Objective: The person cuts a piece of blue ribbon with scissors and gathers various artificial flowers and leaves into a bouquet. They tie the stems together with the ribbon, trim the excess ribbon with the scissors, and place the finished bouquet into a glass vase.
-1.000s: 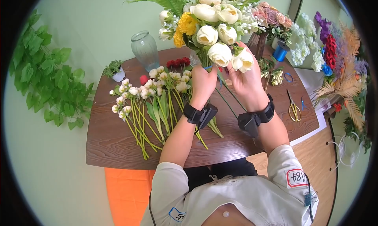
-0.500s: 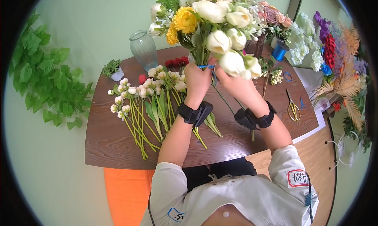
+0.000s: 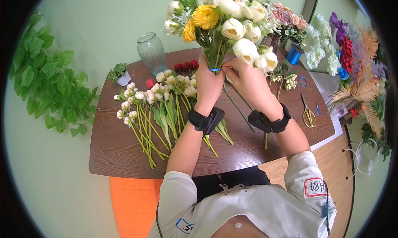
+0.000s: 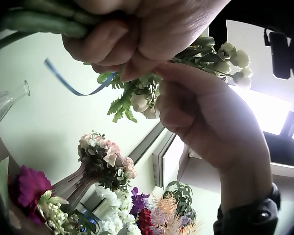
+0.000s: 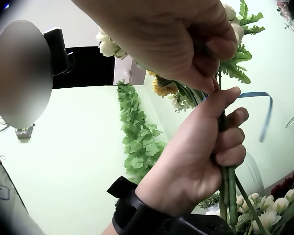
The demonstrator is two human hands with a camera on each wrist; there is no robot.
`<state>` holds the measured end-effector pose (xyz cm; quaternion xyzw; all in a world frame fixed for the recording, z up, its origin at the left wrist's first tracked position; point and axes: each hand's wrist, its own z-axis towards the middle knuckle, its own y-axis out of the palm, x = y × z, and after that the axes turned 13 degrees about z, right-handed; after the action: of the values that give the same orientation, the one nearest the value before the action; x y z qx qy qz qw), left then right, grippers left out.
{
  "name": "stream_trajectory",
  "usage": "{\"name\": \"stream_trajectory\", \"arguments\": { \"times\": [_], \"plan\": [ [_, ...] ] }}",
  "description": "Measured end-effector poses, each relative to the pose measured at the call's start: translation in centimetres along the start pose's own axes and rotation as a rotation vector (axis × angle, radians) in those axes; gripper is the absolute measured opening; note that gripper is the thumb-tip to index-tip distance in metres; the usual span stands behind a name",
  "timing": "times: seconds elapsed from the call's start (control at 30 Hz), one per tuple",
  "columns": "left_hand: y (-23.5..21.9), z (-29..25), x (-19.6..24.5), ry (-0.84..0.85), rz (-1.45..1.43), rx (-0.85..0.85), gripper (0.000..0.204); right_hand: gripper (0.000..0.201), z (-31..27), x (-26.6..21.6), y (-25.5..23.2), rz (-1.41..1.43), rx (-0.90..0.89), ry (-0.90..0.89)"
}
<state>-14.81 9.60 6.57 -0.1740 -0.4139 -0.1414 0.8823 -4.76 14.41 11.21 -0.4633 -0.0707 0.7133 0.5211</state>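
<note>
1. The left hand (image 3: 208,85) is closed around the stems (image 5: 232,198) of the bouquet (image 3: 229,7), which is held above the table (image 3: 124,155), its flowers up and beyond the hands.
2. The right hand (image 3: 251,81) is right beside it, fingertips close to the left thumb, with thumb and finger pinching what looks like one end of the blue ribbon (image 3: 214,70). The exact pinch is partly hidden.
3. The ribbon lies across the stems just above the left grip, and a loose tail shows in the right wrist view. I cannot tell whether it is knotted.
4. If the left fingers ease, stems could slide or twist, since the heavy-looking heads lean outward and the band may be slack.
5. A hard pull by the right hand could drag the ribbon up the stems or slip the end free; the thin, smooth strip gives little to hold.
6. Farther out, cut white flowers (image 3: 151,98) lie to the left, near the glass vase (image 3: 151,52); a sleeve or wrist strap could catch them. The scissors (image 3: 309,118) and ribbon spool (image 3: 294,55) are on the right.
</note>
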Motion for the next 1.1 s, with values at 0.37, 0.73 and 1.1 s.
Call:
{"name": "stream_trajectory", "arguments": {
  "times": [0.37, 0.73, 1.1],
  "plan": [
    [0.2, -0.1, -1.2, -0.104, -0.046, -0.147, 0.013, 0.016, 0.5, 1.5, 0.1, 0.11, 0.033, 0.012],
    [0.3, -0.3, -1.1, 0.083, 0.092, -0.111, 0.013, 0.009, 0.1, 3.3, 0.9, -0.143, 0.023, -0.304],
    [1.7, -1.0, -4.8, 0.1, -0.238, -0.054, 0.016, 0.029, -0.1, 2.5, -0.2, 1.169, -0.171, 0.145]
  ]
}}
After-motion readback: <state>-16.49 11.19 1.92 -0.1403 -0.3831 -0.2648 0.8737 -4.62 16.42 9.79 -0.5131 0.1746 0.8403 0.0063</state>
